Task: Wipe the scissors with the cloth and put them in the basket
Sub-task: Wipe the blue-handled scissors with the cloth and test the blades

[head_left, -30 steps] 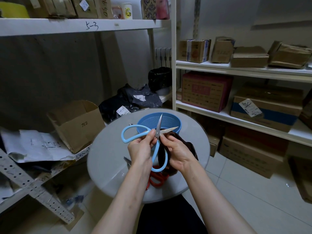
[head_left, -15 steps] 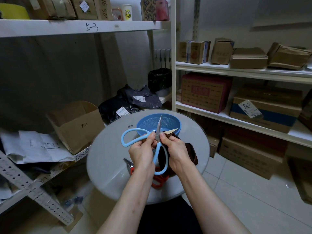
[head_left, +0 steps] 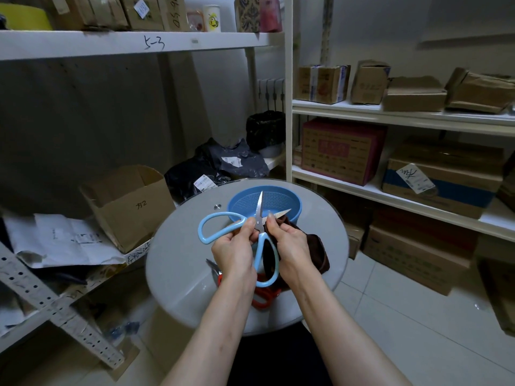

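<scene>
Barely anything has shifted over the last sec. L hand (head_left: 234,249) still pinches the blue scissors (head_left: 260,211) near the pivot, fingers curled just above the handles, same spot at centre frame. R hand (head_left: 289,243) holds the dark brown cloth (head_left: 315,252) bunched in its palm and pinches the base of the blade that points to the right of frame. Its fingertips have crept a touch higher toward the pivot vs a sec ago, nothing more. Blades stay spread at approx the same angle, one tip straight up, the other out to the right.

Judgement: wiping is mid-way, w/ short rubs near the joint rather than long strokes. The right-pointing tip shows bare, so more wiping is prob due before the drop.

Outward: the blue basket (head_left: 281,197) sits on the round grey table (head_left: 181,260) just behind the scissors, upper centre. The tips overlap it in view, but the scissors are held in the air, not in it. What shows of its inside looks empty. A red-handled pair (head_left: 264,298) lies on the table under the wrists, lower centre, partly hidden, prob next in line. An open cardboard box (head_left: 131,201) stands mid left, shelves (head_left: 390,115) w/ cartons at right.
</scene>
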